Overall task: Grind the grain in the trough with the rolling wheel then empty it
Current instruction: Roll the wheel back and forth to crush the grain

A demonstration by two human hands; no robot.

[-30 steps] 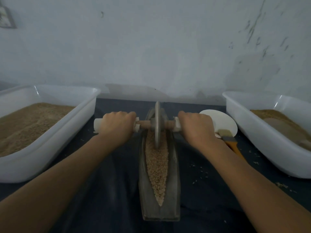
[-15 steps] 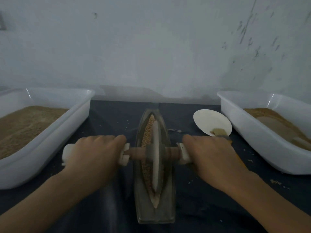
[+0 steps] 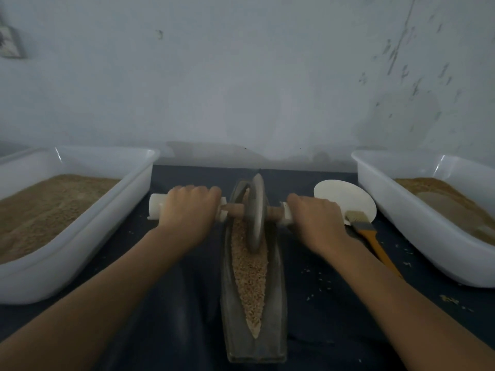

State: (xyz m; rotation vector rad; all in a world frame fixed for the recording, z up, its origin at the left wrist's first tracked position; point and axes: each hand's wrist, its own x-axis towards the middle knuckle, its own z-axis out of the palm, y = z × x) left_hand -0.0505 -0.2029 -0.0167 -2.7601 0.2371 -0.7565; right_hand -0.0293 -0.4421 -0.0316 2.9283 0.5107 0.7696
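White plastic tubs flank the dark cloth: left tub (image 3: 80, 236) and right tub (image 3: 417, 223), both holding brown meal. Between them, the long boat-shaped trough (image 3: 278, 290) lies lengthwise on the cloth, grain (image 3: 249, 274) filling its groove. Rolling wheel (image 3: 256, 212) stands upright in the far end — looks like heavy metal, rigid; likely tips sideways unless both handle ends are loaded evenly. Grain is loose, will spill. Left hand (image 3: 187, 210) wraps the left handle, right hand (image 3: 316, 218) wraps the right — knuckles up, arms stretched forward. Paper plate (image 3: 340, 196) and brush (image 3: 367, 231) sit just beside the right hand.
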